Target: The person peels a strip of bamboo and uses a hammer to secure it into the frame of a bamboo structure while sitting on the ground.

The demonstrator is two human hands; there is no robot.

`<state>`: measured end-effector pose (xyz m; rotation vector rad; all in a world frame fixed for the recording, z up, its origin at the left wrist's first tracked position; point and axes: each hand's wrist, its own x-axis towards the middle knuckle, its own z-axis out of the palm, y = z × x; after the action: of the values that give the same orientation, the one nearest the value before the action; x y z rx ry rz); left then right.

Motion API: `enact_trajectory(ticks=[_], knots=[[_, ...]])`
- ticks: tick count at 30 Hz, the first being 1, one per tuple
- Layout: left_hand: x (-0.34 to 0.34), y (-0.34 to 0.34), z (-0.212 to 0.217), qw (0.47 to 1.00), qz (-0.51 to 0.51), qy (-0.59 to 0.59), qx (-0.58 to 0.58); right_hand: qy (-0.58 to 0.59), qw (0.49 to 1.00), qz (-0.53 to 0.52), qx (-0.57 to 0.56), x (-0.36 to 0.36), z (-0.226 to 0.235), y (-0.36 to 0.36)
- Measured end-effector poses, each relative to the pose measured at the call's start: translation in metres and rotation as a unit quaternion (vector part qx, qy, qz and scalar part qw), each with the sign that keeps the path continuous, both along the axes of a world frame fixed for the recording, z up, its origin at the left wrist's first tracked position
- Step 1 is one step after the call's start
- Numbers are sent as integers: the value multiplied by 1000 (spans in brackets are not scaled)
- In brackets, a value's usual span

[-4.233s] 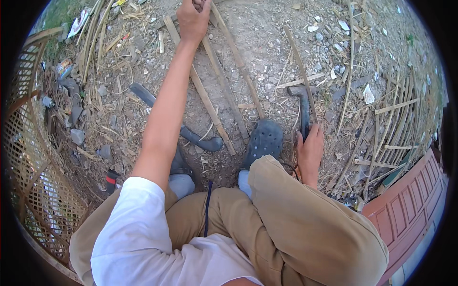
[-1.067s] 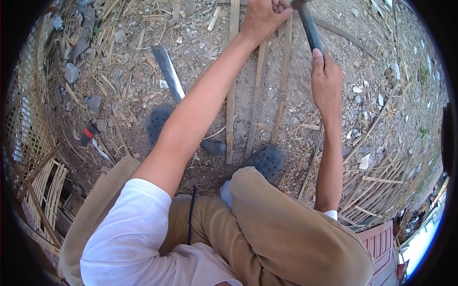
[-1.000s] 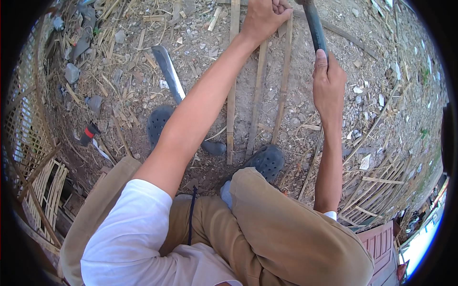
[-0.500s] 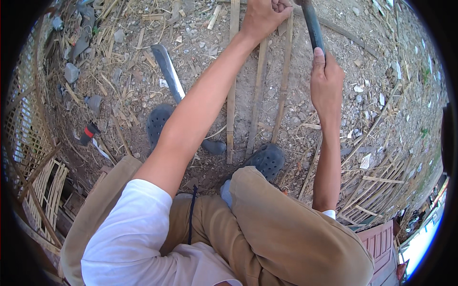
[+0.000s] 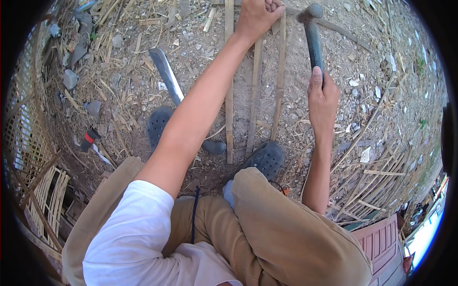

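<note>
My right hand [image 5: 324, 97] grips a hammer [image 5: 314, 47] by its dark handle. The hammer head is raised, to the right of my left hand [image 5: 259, 19]. At the top edge, the fingers of that left hand are curled together over the far ends of some wooden slats; whatever they pinch is hidden. Three long slats run toward me on the ground: a left slat [image 5: 229, 109], a middle slat [image 5: 255, 100] and a right slat [image 5: 280, 76]. A crosswise strip [image 5: 341, 32] lies at their far end.
A machete [image 5: 168, 75] lies left of the slats, partly under my left forearm, its dark handle between my clogs [image 5: 268, 159]. Further left are a black-and-red handle [image 5: 89, 139] and a woven bamboo panel [image 5: 24, 124]. A bamboo strip pile [image 5: 377, 186] lies right.
My right hand has drawn slightly down and left with the hammer, and the hammer head has come fully into view. My left hand has stayed over the slat ends, fingers still closed.
</note>
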<state>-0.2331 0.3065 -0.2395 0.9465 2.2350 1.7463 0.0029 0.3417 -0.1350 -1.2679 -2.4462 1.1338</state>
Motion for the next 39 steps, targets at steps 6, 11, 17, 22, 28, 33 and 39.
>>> enact_trajectory(ticks=[6, 11, 17, 22, 28, 33, 39], knots=[[6, 2, 8, 998, -17, -35, -41, -70, 994, -77, -12, 64, -14, -55], [1, 0, 2, 998, -32, 35, 40, -75, 983, -161, -35, 111, -7, -118], [15, 10, 9, 999, -16, 40, 18, -16, 969, -244, -35, 147, 20, -163], [9, 8, 6, 999, -20, 30, 28, -35, 959, -277, -56, 163, 36, -165], [-5, 12, -2, 957, -80, 276, 34, -28, 966, -255, -38, 138, 24, -135], [0, 13, 18, 932, -141, 328, -55, -2, 965, -257, -59, 140, 9, -140], [-4, 23, 20, 939, -221, 245, -99, -38, 968, -241, -52, 182, 25, -161]])
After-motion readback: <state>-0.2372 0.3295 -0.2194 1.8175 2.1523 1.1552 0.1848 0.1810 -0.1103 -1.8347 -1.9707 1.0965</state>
